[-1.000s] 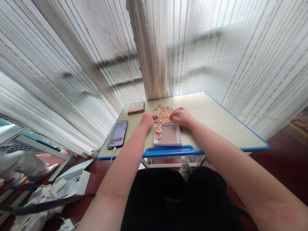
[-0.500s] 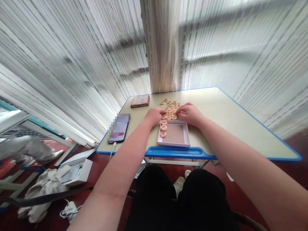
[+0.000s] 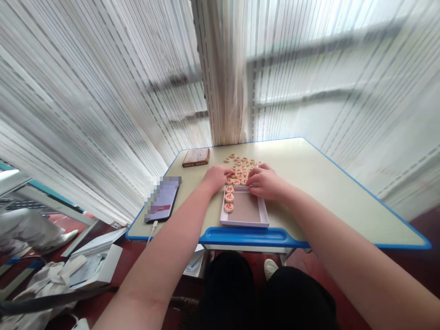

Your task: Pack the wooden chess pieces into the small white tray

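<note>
Round wooden pieces with red characters (image 3: 236, 182) lie bunched beyond a shallow white box (image 3: 244, 224). Three pieces (image 3: 229, 198) form a column along the box's left inner wall. My left hand (image 3: 218, 178) rests at the left side of the bunch, its fingertips touching pieces there; what it grips, if anything, is too small to tell. My right hand (image 3: 263, 181) is at the right side of the bunch, over the box's far right corner, with bent fingers close to the nearest pieces. Its fingertips are partly hidden.
The pale table (image 3: 330, 192) has a blue edge. A brown patterned box (image 3: 196, 157) is at its back left, and a phone (image 3: 165, 201) with a white cable lies at the left. Curtains hang behind. A person's leg (image 3: 30, 229) shows at far left.
The view has tilted, so the table sits lower in it. My right hand has come nearer the box's far right corner. The three pieces in the box are unchanged.
</note>
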`<action>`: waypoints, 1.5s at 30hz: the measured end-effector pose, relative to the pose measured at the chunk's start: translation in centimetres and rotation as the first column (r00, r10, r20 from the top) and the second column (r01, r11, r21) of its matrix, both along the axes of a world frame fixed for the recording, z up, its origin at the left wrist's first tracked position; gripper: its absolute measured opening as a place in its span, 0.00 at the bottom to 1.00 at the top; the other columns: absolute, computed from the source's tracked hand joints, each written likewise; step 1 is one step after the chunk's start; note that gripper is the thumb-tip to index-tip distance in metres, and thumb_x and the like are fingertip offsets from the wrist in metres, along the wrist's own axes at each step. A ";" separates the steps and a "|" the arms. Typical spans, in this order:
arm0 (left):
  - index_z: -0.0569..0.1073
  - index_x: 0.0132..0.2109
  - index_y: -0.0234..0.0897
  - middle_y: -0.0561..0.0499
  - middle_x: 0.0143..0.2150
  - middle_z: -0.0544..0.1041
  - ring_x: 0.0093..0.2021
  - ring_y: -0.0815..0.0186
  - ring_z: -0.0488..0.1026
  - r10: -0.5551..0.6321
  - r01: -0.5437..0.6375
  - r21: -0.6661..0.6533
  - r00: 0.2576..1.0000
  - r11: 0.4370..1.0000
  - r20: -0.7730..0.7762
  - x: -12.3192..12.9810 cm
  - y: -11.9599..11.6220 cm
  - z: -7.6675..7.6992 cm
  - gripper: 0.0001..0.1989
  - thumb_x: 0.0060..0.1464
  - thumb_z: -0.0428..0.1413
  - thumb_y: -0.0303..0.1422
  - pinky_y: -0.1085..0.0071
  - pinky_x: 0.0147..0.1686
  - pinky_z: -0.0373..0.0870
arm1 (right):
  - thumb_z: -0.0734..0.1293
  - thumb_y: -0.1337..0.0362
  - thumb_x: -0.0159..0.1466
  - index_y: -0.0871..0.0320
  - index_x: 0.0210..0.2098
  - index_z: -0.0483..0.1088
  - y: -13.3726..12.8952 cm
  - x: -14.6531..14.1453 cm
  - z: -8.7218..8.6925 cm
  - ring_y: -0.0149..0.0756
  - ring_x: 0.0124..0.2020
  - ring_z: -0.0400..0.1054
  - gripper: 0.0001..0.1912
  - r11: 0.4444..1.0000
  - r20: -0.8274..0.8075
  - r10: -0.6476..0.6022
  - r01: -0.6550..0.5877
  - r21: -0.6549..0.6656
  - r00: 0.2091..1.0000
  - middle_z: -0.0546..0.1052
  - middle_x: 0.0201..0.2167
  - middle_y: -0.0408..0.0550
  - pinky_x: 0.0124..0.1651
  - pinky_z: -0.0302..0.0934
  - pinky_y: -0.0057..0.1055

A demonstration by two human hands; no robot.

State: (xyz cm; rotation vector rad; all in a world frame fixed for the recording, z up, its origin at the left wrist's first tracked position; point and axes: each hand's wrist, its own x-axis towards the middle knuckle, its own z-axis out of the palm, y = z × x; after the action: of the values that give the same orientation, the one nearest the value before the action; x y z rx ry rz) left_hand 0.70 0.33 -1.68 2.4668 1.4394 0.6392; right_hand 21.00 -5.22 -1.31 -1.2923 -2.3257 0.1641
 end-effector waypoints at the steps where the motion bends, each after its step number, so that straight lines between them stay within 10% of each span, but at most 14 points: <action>1: 0.80 0.42 0.40 0.51 0.45 0.80 0.47 0.65 0.74 -0.002 0.002 0.004 1.000 1.000 -0.005 0.1 0.1 0.0 0.17 0.52 0.49 0.22 0.71 0.51 0.67 | 0.67 0.67 0.51 0.52 0.29 0.80 0.1 -0.1 -0.1 0.44 0.42 0.61 0.10 1.000 -0.003 0.009 -0.009 0.015 1.000 0.77 0.37 0.48 0.51 0.56 0.42; 8: 0.71 0.57 0.40 0.50 0.42 0.81 0.41 0.64 0.76 -0.026 0.032 -0.058 0.995 0.998 0.094 -1.1 0.3 1.0 0.21 0.55 0.52 0.33 0.71 0.45 0.70 | 0.67 0.66 0.53 0.51 0.30 0.80 -0.1 -0.5 0.2 0.43 0.41 0.62 0.09 0.997 -0.028 0.030 -0.028 0.069 0.999 0.78 0.35 0.48 0.50 0.58 0.41; 16: 0.81 0.39 0.41 0.51 0.40 0.81 0.41 0.62 0.76 -0.069 0.070 -0.102 0.998 0.992 0.009 -2.3 0.9 1.6 0.11 0.51 0.56 0.37 0.71 0.42 0.69 | 0.60 0.71 0.60 0.52 0.51 0.73 2.1 -1.5 1.9 0.43 0.50 0.66 0.22 0.993 -0.044 -0.115 0.114 -0.038 0.992 0.73 0.49 0.52 0.54 0.59 0.41; 25: 0.66 0.61 0.38 0.50 0.47 0.80 0.42 0.67 0.76 0.002 0.032 -0.208 0.987 0.978 0.162 -2.5 1.3 1.4 0.28 0.52 0.50 0.24 0.74 0.44 0.70 | 0.56 0.55 0.66 0.48 0.46 0.76 3.8 -0.4 2.0 0.45 0.61 0.57 0.19 0.970 0.150 0.201 -0.176 -0.167 0.968 0.71 0.57 0.44 0.63 0.44 0.48; 36: 0.78 0.42 0.37 0.45 0.44 0.78 0.46 0.58 0.72 0.058 -0.055 0.027 0.987 0.998 -0.147 -2.4 0.1 2.7 0.19 0.51 0.54 0.44 0.65 0.47 0.68 | 0.66 0.64 0.57 0.56 0.29 0.78 1.1 -0.9 2.8 0.41 0.39 0.66 0.08 0.975 0.149 0.221 -0.218 -0.035 0.964 0.77 0.33 0.51 0.49 0.57 0.40; 45: 0.80 0.38 0.38 0.48 0.37 0.78 0.38 0.63 0.73 -0.007 -0.008 -0.117 0.992 0.993 -0.124 -2.7 0.3 2.5 0.14 0.49 0.56 0.41 0.71 0.38 0.67 | 0.63 0.66 0.59 0.58 0.30 0.76 1.7 -1.0 2.2 0.35 0.32 0.68 0.09 0.992 0.164 0.108 -0.095 -0.087 0.981 0.76 0.31 0.49 0.37 0.60 0.31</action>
State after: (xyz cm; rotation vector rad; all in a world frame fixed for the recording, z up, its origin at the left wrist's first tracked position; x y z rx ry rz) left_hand -1.99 0.61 0.87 2.4525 1.4763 0.3940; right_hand 19.99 -3.49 0.86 -1.2694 -2.5541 0.1877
